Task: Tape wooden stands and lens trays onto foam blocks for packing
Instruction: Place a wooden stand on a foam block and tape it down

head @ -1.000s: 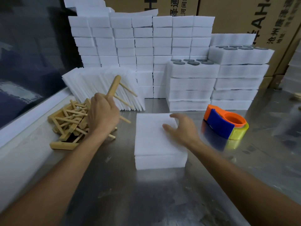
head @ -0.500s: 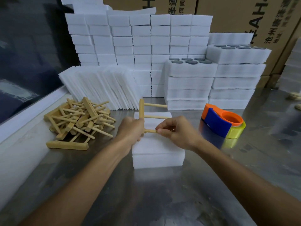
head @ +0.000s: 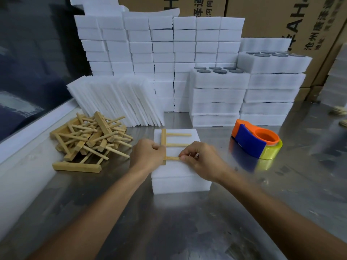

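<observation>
Your left hand (head: 148, 156) is curled round the bar of the stand (head: 163, 145), which lies on the foam block (head: 180, 171) with its three pegs pointing toward your right fingers. If that grip slackens before tape goes on, the bar could slide off the block's near-left edge. Your right hand (head: 199, 158) pinches the nearest peg; to fetch the dispenser (head: 255, 141), well right of those fingers, it must let go, and the stand may skew.
</observation>
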Demonstrator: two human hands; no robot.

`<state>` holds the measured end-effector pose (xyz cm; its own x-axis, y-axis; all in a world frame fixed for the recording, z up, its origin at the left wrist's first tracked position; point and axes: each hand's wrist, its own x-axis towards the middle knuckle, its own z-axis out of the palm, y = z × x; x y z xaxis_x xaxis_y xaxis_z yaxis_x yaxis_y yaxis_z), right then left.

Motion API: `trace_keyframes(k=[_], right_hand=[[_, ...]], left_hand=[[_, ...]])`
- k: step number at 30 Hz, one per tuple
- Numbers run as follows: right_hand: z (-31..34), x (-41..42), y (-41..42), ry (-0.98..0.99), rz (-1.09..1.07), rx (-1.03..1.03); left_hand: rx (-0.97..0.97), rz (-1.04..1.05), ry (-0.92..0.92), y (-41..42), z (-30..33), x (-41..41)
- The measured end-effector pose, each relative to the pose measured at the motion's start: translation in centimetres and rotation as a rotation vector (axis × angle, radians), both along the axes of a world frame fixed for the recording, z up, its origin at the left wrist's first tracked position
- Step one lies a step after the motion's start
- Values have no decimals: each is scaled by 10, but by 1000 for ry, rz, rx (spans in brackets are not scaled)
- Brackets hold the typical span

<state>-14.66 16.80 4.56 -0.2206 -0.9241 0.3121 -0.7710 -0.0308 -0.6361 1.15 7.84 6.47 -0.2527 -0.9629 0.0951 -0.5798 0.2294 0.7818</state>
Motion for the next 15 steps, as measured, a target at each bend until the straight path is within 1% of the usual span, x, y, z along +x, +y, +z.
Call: trace_keyframes(k=[3, 5, 6, 7, 9, 10, 12, 13, 15], right_hand=[[-2, -1, 1, 39, 15, 2], [2, -8, 3, 67, 2, -36], [4, -16, 4, 84, -58, -76], [7, -28, 5, 105, -167, -114], [14, -62, 10, 191, -474, -123], [17, -81, 14, 249, -624, -67], [20, -118, 23, 339, -833, 149], [19, -134, 26, 364, -887, 265], [14, -157, 31, 375, -908, 442]], left_hand=[[-6, 8, -5, 2, 1, -1], [-11, 10, -10, 3, 2, 0], [-10, 9, -5, 3, 2, 0], [-8, 8, 6, 3, 2, 1], [-5, 3, 23, 3, 2, 1], [-4, 0, 25, 4, 2, 1], [-5, -4, 17, 3, 1, 0], [-5, -4, 16, 2, 1, 0], [6, -7, 31, 1, -1, 0]])
